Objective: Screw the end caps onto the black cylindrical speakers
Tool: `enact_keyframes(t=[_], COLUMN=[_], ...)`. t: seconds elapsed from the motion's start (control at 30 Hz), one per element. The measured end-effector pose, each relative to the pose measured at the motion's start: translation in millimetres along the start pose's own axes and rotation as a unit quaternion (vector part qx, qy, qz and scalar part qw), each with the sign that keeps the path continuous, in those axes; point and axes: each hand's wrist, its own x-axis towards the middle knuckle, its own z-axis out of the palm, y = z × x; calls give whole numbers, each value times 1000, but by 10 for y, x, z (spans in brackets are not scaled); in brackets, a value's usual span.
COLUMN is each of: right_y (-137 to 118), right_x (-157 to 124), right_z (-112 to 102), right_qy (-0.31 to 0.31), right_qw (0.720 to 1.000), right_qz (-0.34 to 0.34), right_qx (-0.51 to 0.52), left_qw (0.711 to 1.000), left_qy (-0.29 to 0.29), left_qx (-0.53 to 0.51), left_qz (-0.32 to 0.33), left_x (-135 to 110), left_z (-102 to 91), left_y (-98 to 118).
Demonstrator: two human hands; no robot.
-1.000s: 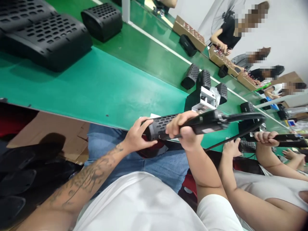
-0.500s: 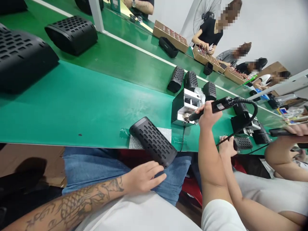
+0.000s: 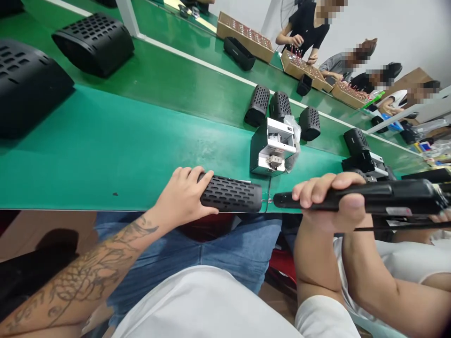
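My left hand (image 3: 183,197) grips a black perforated cylindrical speaker shell (image 3: 232,193) lying along the near edge of the green bench (image 3: 123,150). In my right hand (image 3: 331,202) is a black electric screwdriver (image 3: 369,198), held level with its tip touching the shell's right end. A cable runs from the tool off to the right. Behind them stands a small black and white screw feeder box (image 3: 271,149).
Several black speaker shells (image 3: 278,107) stand on the darker belt behind the box; bigger ones (image 3: 93,43) lie far left. Another feeder box (image 3: 366,163) sits to the right. A co-worker's arm (image 3: 394,291) is close on my right. More people work at cardboard trays (image 3: 244,34) across the line.
My left hand came up from my lap and took hold of the shell, now turned level along the bench edge. My right hand drew the screwdriver back from the feeder box to the shell's end.
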Motion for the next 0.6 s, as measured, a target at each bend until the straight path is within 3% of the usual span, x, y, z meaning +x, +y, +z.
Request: enact_keyframes(t=[0.13, 0.37, 0.6], right_y=[-68, 286, 374], right_x=[-179, -166, -221], right_z=[229, 292, 310], right_qy=[-21, 18, -3], right_qw=[1000, 999, 998], right_qz=[7, 18, 56], right_qx=[-11, -36, -35], left_qw=[994, 993, 993], left_qy=[57, 58, 57], left_qx=[-2, -26, -18], left_qz=[-92, -102, -100], left_x=[-188, -179, -205], left_z=[144, 158, 159], left_y=[178, 201, 214])
